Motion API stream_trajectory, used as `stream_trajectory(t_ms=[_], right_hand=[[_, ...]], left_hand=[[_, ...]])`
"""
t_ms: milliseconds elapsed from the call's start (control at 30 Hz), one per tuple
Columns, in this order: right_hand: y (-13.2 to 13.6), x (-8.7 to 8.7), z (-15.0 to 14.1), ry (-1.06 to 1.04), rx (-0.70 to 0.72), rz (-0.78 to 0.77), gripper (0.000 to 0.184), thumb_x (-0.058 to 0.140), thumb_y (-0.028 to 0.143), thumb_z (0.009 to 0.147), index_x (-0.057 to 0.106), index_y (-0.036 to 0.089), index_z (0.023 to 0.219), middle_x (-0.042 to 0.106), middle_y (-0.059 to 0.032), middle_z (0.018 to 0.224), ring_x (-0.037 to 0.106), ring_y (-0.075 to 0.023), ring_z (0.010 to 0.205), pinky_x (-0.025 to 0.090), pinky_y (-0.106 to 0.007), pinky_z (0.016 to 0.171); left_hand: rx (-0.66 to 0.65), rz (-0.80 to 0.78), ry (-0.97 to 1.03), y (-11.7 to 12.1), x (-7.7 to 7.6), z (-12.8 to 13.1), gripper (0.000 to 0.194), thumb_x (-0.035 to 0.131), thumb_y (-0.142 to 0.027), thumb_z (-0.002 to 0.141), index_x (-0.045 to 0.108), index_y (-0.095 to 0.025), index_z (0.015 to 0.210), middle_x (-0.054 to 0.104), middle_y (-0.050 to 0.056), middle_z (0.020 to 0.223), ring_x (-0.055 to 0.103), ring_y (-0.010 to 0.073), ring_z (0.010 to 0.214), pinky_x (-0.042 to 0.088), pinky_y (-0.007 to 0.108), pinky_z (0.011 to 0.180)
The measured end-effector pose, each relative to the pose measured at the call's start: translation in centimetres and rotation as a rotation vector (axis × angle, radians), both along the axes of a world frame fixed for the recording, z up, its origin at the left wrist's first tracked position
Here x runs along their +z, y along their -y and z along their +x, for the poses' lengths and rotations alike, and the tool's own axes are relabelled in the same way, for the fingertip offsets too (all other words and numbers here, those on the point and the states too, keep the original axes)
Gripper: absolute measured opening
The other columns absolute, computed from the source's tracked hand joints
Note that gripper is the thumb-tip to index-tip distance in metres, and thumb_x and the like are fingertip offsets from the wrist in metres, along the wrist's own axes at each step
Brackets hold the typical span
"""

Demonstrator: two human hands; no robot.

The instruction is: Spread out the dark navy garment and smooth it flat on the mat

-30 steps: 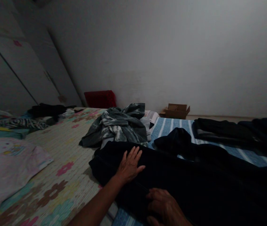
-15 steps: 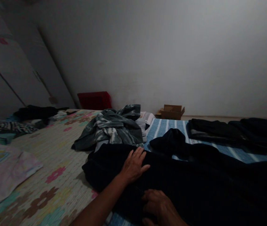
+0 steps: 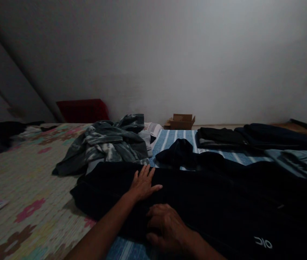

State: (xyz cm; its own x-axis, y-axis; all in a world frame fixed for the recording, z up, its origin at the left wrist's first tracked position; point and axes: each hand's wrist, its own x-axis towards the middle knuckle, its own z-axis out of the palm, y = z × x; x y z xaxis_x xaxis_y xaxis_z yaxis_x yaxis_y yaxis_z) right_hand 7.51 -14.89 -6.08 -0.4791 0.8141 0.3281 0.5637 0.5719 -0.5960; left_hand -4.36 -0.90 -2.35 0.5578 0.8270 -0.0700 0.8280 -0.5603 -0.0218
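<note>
Dark trousers [image 3: 213, 198] lie across the left edge of the striped sheet [image 3: 128, 249]. The left hand [image 3: 142, 184] rests flat on them, fingers spread; the right hand [image 3: 165, 224] curls there, whether gripping I cannot tell.

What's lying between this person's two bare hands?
In the head view, only a stretch of the dark, long cloth garment lies between the left hand and the right hand.

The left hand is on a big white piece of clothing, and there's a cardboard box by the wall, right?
Not quite: the garment under the left hand is nearly black, as the head view shows. The cardboard box is by the wall.
</note>
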Motion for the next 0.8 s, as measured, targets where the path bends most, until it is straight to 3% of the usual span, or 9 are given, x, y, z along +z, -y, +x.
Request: stream_trajectory(t_ms=[100, 167, 267, 400, 533, 600, 700, 800], right_hand=[[0.0, 0.6, 0.0, 0.035, -0.013, 0.006, 0.014, 0.060, 0.030, 0.077, 0.066, 0.019, 0.080, 0.065, -0.0026, 0.102, 0.056, -0.0186, 0.099, 0.037, -0.029, 0.084], [0.1, 1.1, 0.0, 0.052, -0.021, 0.012, 0.015, 0.057, 0.030, 0.078, 0.067, 0.019, 0.079, 0.066, -0.0028, 0.096, 0.057, -0.0182, 0.095, 0.038, -0.029, 0.083], [0.4, 1.8, 0.0, 0.062, -0.009, 0.014, 0.014, 0.056, 0.029, 0.078, 0.066, 0.019, 0.077, 0.066, -0.0026, 0.090, 0.058, -0.0177, 0.089, 0.039, -0.028, 0.080], [0.7, 3.6, 0.9, 0.078, -0.017, -0.038, 0.011, 0.055, 0.024, 0.078, 0.065, 0.019, 0.077, 0.066, -0.0002, 0.080, 0.059, -0.0147, 0.076, 0.039, -0.024, 0.069], [-0.4, 5.9, 3.8, 0.207, -0.280, -0.097, 0.019, 0.047, 0.022, 0.086, 0.065, 0.024, 0.091, 0.068, 0.0016, 0.094, 0.061, -0.0110, 0.084, 0.038, -0.019, 0.070], [-1.7, 6.7, 5.6, 0.285, -0.421, -0.112, 0.023, 0.042, 0.022, 0.089, 0.066, 0.021, 0.090, 0.068, -0.0032, 0.095, 0.061, -0.0141, 0.088, 0.038, -0.022, 0.073], [-4.2, 7.2, 8.0, 0.371, -0.579, -0.126, 0.029, 0.037, 0.019, 0.091, 0.066, 0.017, 0.094, 0.066, -0.0108, 0.100, 0.060, -0.0205, 0.095, 0.039, -0.028, 0.078], [-6.4, 7.0, 9.4, 0.445, -0.647, -0.166, 0.030, 0.037, 0.016, 0.091, 0.066, 0.016, 0.097, 0.065, -0.0136, 0.105, 0.060, -0.0238, 0.099, 0.040, -0.031, 0.080]], left_hand=[[-0.171, 0.080, 0.054, 0.9, -1.0, 0.9, 0.065, 0.044, -0.052, 0.088, 0.034, -0.018, 0.142, 0.023, 0.014, 0.152, 0.018, 0.0275, 0.140, 0.017, 0.050, 0.111], [-0.256, 0.036, 0.069, 1.5, -1.5, 1.2, 0.057, 0.041, -0.047, 0.091, 0.035, -0.021, 0.141, 0.025, 0.011, 0.152, 0.020, 0.0254, 0.140, 0.020, 0.049, 0.110], [-0.265, -0.040, 0.068, 1.9, -1.8, 1.4, 0.056, 0.040, -0.045, 0.092, 0.032, -0.021, 0.142, 0.022, 0.011, 0.153, 0.018, 0.0257, 0.140, 0.020, 0.050, 0.110], [-0.240, 0.015, 0.073, 2.4, -1.5, 1.5, 0.056, 0.045, -0.042, 0.090, 0.037, -0.018, 0.140, 0.019, 0.013, 0.154, 0.015, 0.0268, 0.141, 0.021, 0.049, 0.110], [-0.248, 0.082, 0.079, 3.0, -1.5, 1.6, 0.049, 0.049, -0.034, 0.090, 0.043, -0.016, 0.136, 0.024, 0.014, 0.152, 0.019, 0.0261, 0.140, 0.024, 0.046, 0.110], [-0.262, 0.124, 0.098, 3.3, -1.7, 1.6, 0.047, 0.050, -0.032, 0.089, 0.047, -0.014, 0.133, 0.030, 0.016, 0.149, 0.024, 0.0263, 0.139, 0.027, 0.044, 0.110], [-0.271, 0.179, 0.145, 3.6, -1.8, 1.5, 0.045, 0.055, -0.032, 0.086, 0.051, -0.013, 0.127, 0.039, 0.016, 0.144, 0.032, 0.0272, 0.135, 0.031, 0.043, 0.108], [-0.270, 0.205, 0.173, 3.9, -1.9, 1.5, 0.043, 0.058, -0.032, 0.085, 0.054, -0.013, 0.123, 0.044, 0.016, 0.140, 0.038, 0.0282, 0.131, 0.034, 0.043, 0.106]])
